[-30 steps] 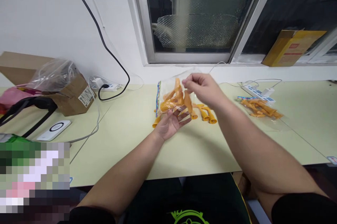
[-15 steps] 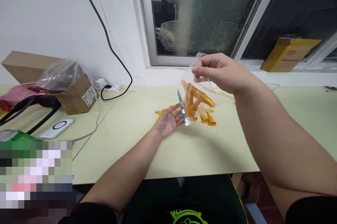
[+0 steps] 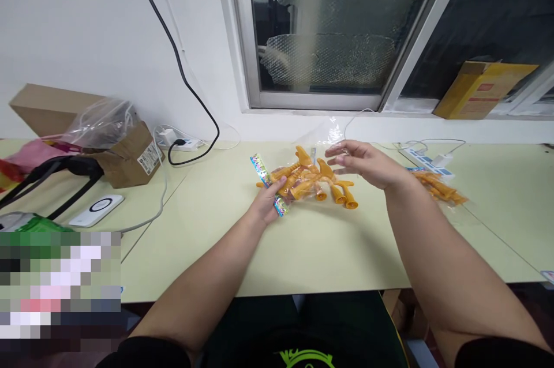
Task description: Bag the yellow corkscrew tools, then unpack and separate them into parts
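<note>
The left hand (image 3: 265, 205) grips the patterned strip (image 3: 258, 165) and adjoining film of a clear bag (image 3: 333, 134), thumb on top, fingers beneath. The right hand (image 3: 367, 165) is open, fingers loosely bent, beside the bag's right part; whether its fingertips touch film, I cannot tell. The bag is at mid-table, partly over loose orange pieces (image 3: 351, 205); whether it rests on them is unclear. For good control, I'd keep the left pinch firm on the strip and use the right fingertips lightly on slack film, since the orange pieces inside (image 3: 303, 190) could slide and swing the bag. The strip runs slantwise from far left to near right. The bag's long axis seems to lead from it towards the far right, though crumpled film blurs this; the pieces inside point various ways.
</note>
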Available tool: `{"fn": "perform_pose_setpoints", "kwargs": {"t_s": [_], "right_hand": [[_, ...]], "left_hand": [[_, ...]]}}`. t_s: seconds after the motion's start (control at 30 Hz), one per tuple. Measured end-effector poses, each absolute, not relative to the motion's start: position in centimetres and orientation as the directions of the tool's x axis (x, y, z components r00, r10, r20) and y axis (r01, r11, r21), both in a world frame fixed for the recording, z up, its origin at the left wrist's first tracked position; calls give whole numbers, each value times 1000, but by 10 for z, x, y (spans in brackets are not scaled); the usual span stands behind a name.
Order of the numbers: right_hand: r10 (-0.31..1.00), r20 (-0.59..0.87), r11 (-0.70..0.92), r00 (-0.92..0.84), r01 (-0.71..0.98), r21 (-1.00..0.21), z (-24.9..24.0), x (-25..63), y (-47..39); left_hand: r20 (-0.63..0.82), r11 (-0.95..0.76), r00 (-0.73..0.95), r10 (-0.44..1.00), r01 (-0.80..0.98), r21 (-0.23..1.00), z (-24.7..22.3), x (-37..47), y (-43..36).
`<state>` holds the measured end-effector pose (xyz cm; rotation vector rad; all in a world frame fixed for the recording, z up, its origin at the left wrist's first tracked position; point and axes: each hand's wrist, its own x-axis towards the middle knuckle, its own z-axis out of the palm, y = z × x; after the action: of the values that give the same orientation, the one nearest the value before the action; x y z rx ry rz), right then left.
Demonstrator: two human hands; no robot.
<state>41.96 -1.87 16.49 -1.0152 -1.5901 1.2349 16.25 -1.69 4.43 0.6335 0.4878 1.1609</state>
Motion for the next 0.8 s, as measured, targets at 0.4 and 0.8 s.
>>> {"fn": "perform_pose_setpoints", "kwargs": {"t_s": [0.4, 0.8], "right_hand": [[962, 120, 200, -245, 337, -920, 119, 419, -12], [938, 195, 203, -288, -4, -979, 93, 411, -6]], "left_hand": [[67, 126, 241, 968, -702, 701, 43, 161, -15], [53, 10, 97, 994, -561, 828, 45, 168, -18]]}}
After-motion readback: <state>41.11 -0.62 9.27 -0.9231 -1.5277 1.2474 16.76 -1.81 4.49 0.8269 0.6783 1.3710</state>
